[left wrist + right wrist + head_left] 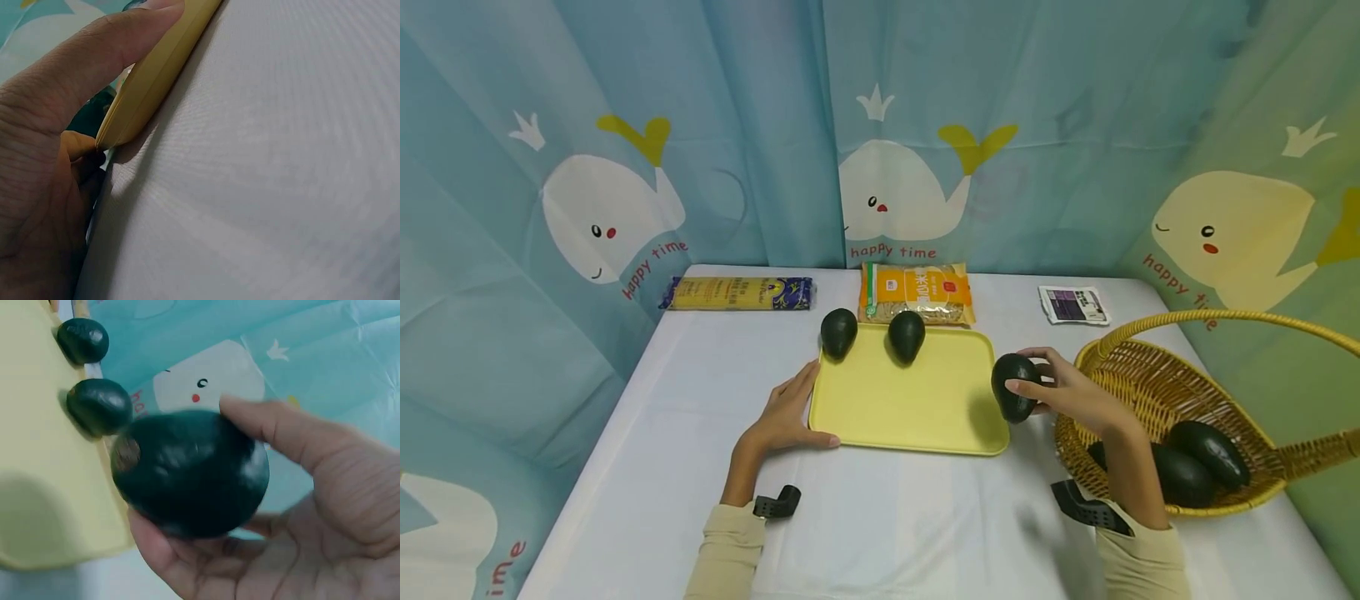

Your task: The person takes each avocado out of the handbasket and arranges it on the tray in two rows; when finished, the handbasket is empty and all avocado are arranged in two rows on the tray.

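An upright dark green avocado (1015, 387) is held in my right hand (1071, 392) just off the tray's right edge, its thumb on one side and fingers round the other. The yellow tray (910, 408) lies on the table, with two more avocados (838, 333) (907, 337) along its far edge. My left hand (786, 414) rests at the tray's near left corner, fingers extended along the left side and thumb at the front rim. In the left wrist view the thumb (125, 40) lies against the tray's rim (156, 81).
To the right stands a wicker basket (1138, 375) with several avocados (1206, 454) inside and a tall arched handle. Behind the tray lies an orange food packet (917, 292). A long yellow packet (737, 293) is at back left, a small white-and-purple packet (1073, 306) at back right.
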A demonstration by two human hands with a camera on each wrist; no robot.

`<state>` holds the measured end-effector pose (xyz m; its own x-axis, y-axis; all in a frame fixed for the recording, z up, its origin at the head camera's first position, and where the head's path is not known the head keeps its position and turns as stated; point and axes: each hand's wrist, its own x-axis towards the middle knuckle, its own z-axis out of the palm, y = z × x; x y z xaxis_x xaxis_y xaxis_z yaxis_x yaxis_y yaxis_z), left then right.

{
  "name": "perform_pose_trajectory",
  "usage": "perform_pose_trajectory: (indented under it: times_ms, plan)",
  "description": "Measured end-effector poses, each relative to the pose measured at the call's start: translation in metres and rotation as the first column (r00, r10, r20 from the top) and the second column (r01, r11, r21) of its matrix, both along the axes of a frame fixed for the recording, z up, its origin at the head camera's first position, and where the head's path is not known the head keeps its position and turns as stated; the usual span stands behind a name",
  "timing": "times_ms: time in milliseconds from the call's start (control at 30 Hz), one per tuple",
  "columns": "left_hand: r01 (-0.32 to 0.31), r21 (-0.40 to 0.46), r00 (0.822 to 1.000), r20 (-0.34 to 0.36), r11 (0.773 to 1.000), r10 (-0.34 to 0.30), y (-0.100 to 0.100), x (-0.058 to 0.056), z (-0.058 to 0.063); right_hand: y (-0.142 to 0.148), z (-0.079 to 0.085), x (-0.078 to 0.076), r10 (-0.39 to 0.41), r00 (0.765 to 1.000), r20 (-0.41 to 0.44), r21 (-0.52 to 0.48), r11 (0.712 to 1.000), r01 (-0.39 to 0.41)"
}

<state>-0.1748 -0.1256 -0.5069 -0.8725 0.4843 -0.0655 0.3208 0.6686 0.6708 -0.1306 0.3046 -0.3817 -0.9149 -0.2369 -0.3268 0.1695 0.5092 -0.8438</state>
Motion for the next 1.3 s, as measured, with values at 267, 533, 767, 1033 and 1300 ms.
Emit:
perform_pose_trajectory:
  times_ms: [267,533,767,1033,1300]
  plan:
    - [0.005,-0.007,1.000,-0.018,1.000,-0.005,0.000,-0.002,-0.004,-0.012,-0.008,-0.011,-0.126,0.992,0.003,0.013,0.992,0.126]
    - [0.001,-0.011,1.000,-0.005,1.000,-0.001,0.000,-0.002,-0.005,-0.018,-0.015,-0.022,-0.173,0.985,-0.008,-0.001,0.985,0.173]
    - [-0.013,-0.013,1.000,-0.007,1.000,0.013,0.000,-0.002,-0.007,-0.026,-0.024,-0.035,-0.216,0.976,0.019,-0.030,0.976,0.217]
    - [-0.013,0.001,1.000,-0.013,1.000,0.013,0.000,-0.002,-0.007,-0.032,-0.036,-0.052,-0.266,0.964,0.016,-0.014,0.964,0.267]
    - [-0.008,0.006,1.000,-0.017,1.000,0.008,0.000,-0.002,-0.007,-0.036,-0.044,-0.065,-0.285,0.958,0.022,0.001,0.958,0.285]
